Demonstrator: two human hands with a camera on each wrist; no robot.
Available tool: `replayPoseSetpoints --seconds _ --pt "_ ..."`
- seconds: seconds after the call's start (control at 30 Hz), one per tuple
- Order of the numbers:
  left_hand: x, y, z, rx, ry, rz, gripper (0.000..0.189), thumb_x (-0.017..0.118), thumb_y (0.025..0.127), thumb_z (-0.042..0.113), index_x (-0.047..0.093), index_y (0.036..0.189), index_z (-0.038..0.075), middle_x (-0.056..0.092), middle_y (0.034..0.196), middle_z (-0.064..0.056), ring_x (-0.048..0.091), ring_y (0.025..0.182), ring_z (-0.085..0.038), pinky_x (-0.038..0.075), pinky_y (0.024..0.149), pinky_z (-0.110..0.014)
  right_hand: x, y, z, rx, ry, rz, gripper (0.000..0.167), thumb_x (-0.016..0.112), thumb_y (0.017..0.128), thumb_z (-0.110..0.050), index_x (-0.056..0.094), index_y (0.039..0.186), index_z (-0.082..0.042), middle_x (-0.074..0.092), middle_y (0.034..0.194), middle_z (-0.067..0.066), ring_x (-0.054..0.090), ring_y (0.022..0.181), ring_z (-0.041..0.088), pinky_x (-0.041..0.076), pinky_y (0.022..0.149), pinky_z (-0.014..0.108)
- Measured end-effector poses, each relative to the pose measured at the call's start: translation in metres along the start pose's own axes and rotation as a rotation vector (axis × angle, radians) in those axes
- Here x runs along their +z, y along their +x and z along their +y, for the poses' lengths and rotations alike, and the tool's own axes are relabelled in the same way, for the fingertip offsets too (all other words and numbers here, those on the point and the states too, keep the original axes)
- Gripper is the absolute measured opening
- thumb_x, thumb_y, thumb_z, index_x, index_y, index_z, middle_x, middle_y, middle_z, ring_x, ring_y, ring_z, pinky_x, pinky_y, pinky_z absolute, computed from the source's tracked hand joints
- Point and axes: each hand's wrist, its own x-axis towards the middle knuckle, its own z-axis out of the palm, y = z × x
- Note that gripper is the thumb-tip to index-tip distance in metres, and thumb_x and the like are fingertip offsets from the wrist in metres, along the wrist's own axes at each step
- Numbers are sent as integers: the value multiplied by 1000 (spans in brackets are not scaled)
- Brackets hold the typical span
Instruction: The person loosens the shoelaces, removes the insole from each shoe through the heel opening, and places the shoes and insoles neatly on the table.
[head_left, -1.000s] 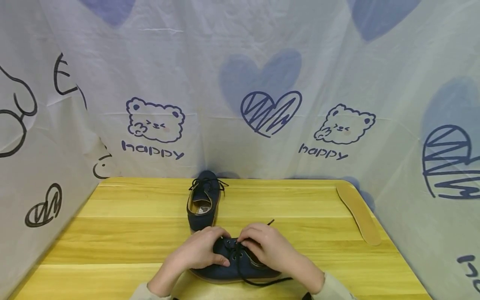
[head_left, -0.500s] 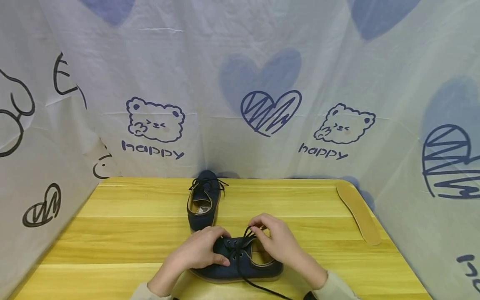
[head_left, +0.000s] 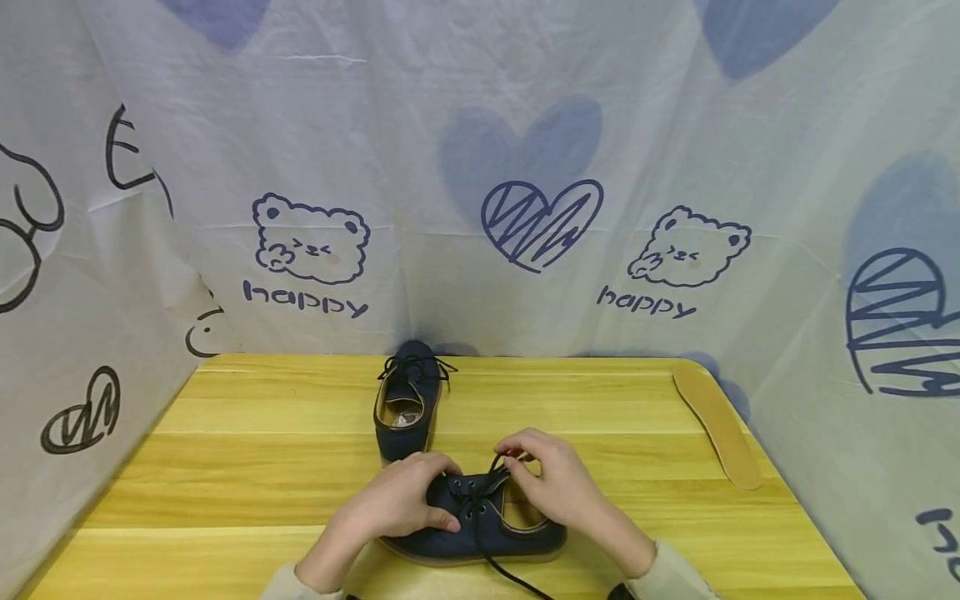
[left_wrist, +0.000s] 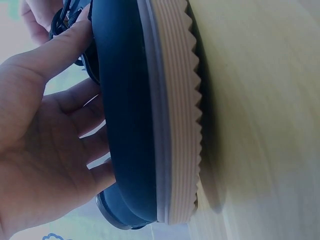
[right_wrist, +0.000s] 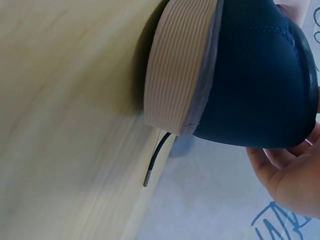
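A navy lace-up shoe [head_left: 450, 542] lies crosswise near the front of the table, toe to the left. My left hand [head_left: 405, 498] grips its toe part, thumb on the near side and fingers over the far side. The left wrist view shows that hand [left_wrist: 55, 115] against the shoe's upper [left_wrist: 125, 110], above a ridged tan sole. Above the shoe's opening, my right hand [head_left: 553, 477] pinches the black shoelace [head_left: 498, 463] near the tongue. Another strand crosses the near side down to the table. In the right wrist view, a lace tip [right_wrist: 148, 175] shows beyond the heel.
A matching navy shoe [head_left: 408, 400], its lace tied in a bow, stands behind, toe toward the back curtain [head_left: 420, 283]. At the right edge of the wooden table [head_left: 600, 408] lies a tan insole [head_left: 716, 425]. Printed cloth encloses the sides.
My right hand has moved from the eyelets to the right, raising a lace loop and uncovering the shoe's opening. The near lace strand has shifted on the table. My left hand has stayed put.
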Motion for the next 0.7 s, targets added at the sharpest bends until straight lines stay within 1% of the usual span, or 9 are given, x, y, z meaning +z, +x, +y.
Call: replayPoseSetpoints --seconds 0.1,0.17,0.23,0.33,0.4,0.57,0.63,0.7 --pt "0 0 1 -1 1 0 55 94 75 40 72 120 16 70 119 -3 64 112 -26 53 92 -49 -2 0 -3 -38 -18 -6 24 72 97 -7 74 118 -17 71 118 -6 68 108 13 59 88 41" --pt "0 0 1 -2 2 1 55 94 75 40 71 120 16 70 119 -3 64 112 -26 53 92 -49 -2 0 -5 -83 -33 -8 27 73 97 -8 73 122 -18 70 123 -5 67 114 14 58 92 40" --pt "-1 0 1 -4 0 -1 55 94 75 40 71 120 16 70 118 -3 64 111 -26 53 91 -49 -2 1 -7 -149 -56 -5 29 74 96 -8 73 124 -17 69 125 -4 65 118 16 56 96 40" --pt "-1 0 1 -4 -3 -3 55 94 76 40 71 120 16 70 118 -2 64 111 -26 53 91 -49 -2 1 -10 -245 -84 -8 31 74 95 -7 72 125 -15 68 127 -2 64 120 18 56 97 40" --pt "-2 -1 1 -2 -6 -6 55 94 76 40 71 120 16 70 117 -2 64 110 -26 53 91 -49 -1 2 -12 -302 -107 -23 29 74 95 -7 73 123 -14 67 128 -2 63 121 18 55 98 40" --pt "-2 -1 1 -4 -17 -13 54 93 76 42 71 120 18 69 116 1 64 109 -24 53 90 -48 2 5 -13 -421 -174 -95 22 72 96 -7 76 116 -13 68 125 -1 61 123 18 51 104 40" --pt "-3 -1 1 -6 -23 -15 53 93 77 42 71 119 19 69 116 2 64 108 -23 53 89 -47 3 5 -13 -453 -212 -122 19 72 96 -8 77 113 -14 69 123 -1 61 122 19 50 105 41" --pt "-2 -1 1 -8 -24 -15 53 93 76 42 71 119 19 69 116 2 64 108 -23 53 89 -47 4 4 -14 -466 -252 -142 17 72 96 -9 77 111 -16 69 121 -2 62 120 19 51 105 41"
